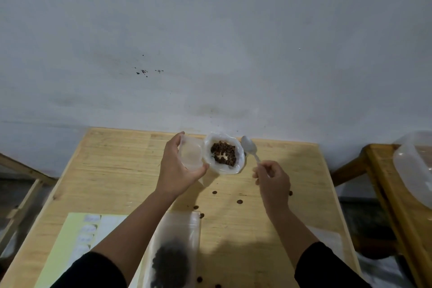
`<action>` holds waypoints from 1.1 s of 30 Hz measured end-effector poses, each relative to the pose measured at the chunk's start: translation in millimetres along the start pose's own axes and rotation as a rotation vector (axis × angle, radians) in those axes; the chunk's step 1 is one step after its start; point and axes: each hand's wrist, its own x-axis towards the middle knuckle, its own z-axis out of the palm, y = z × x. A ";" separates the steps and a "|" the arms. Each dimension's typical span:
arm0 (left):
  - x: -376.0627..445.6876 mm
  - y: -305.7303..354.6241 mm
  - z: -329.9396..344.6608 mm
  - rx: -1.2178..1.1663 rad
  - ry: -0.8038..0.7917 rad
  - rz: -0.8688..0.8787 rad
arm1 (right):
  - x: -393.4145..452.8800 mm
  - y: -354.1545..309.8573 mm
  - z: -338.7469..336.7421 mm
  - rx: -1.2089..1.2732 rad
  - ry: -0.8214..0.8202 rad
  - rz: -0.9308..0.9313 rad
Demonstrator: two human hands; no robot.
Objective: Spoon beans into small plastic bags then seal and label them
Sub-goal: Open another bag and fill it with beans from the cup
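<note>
My left hand point(178, 165) grips a small clear plastic bag point(191, 155), held open just left of a white container of brown beans point(224, 154) at the far side of the wooden table point(117, 170). My right hand point(273, 181) pinches the handle of a white plastic spoon point(249, 147). Its bowl is raised beside the container's right rim and looks empty. A filled bag of dark beans point(171, 257) lies flat near the front edge, between my forearms. A sheet of white labels point(86, 235) on pale green backing lies at the front left.
Several loose beans point(239, 202) are scattered on the table between the container and the filled bag. A second wooden table point(383, 194) at the right carries a large clear plastic tub point(416, 166). A grey wall stands right behind the table.
</note>
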 end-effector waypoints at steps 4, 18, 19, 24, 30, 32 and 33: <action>-4.4 -1.5 6.6 -0.005 -0.033 -0.023 | -14.6 -11.3 7.8 0.002 -0.039 -0.179; -1.8 -11.5 40.6 -0.075 -0.120 -0.109 | -11.7 10.1 35.9 -0.127 0.022 -0.057; -2.2 -13.0 42.8 -0.076 -0.131 -0.124 | -9.4 11.2 38.5 -0.120 0.037 -0.033; 0.4 -12.8 50.7 -0.107 -0.159 -0.141 | 5.2 18.7 47.5 0.097 0.077 0.192; 7.7 -14.3 60.3 -0.125 -0.177 -0.145 | 28.3 13.4 51.5 0.536 -0.031 0.468; 8.6 -16.3 63.0 -0.125 -0.181 -0.154 | 32.7 13.7 48.5 0.568 -0.055 0.498; 8.9 -16.9 63.6 -0.123 -0.182 -0.156 | 34.4 14.4 46.7 0.575 -0.059 0.503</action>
